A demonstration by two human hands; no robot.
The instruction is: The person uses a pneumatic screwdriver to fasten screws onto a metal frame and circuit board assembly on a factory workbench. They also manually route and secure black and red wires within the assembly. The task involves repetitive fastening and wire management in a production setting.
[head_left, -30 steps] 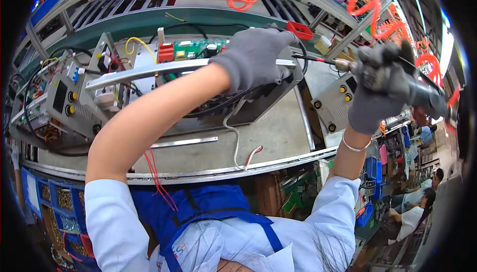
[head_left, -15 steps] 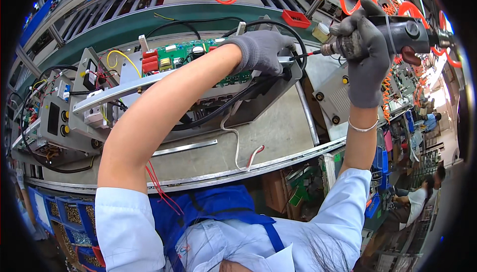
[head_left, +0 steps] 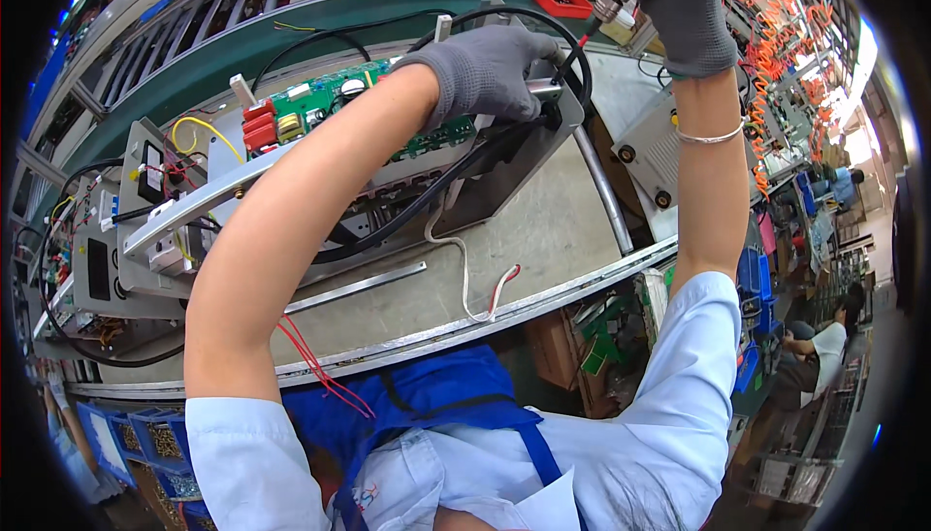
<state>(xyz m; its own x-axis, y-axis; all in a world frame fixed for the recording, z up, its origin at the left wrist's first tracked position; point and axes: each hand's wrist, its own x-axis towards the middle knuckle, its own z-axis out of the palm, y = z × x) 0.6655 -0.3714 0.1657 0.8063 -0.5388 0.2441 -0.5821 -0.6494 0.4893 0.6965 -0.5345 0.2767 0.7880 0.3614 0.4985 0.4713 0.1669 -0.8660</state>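
Note:
My left hand (head_left: pixel 490 70), in a grey glove, curls over the far right end of a long metal bar (head_left: pixel 208 203). Its thumb and fingers close around the bar's end beside a grey metal side plate (head_left: pixel 529 158). The bar runs along the front of an open chassis with a green circuit board (head_left: pixel 315 99). High at the upper right, my gloved right hand (head_left: pixel 684 12) grips a power screwdriver (head_left: pixel 608 5), its body cut off by the picture's top. The red-marked bit slants down to the bar's end by my left fingertips; contact there cannot be made out.
Black cables loop over the chassis. A white cable (head_left: pixel 465 279) and a loose metal strip (head_left: pixel 364 286) lie on the workbench (head_left: pixel 553 250). A red tray (head_left: pixel 562 0) stands behind. Another grey unit (head_left: pixel 648 158) sits right; a person (head_left: pixel 824 352) is farther off.
The screwdriver has swung from nearly level to a steep slant as my right hand rose. Its bit now points down at the bar's end. My left hand keeps its hold.

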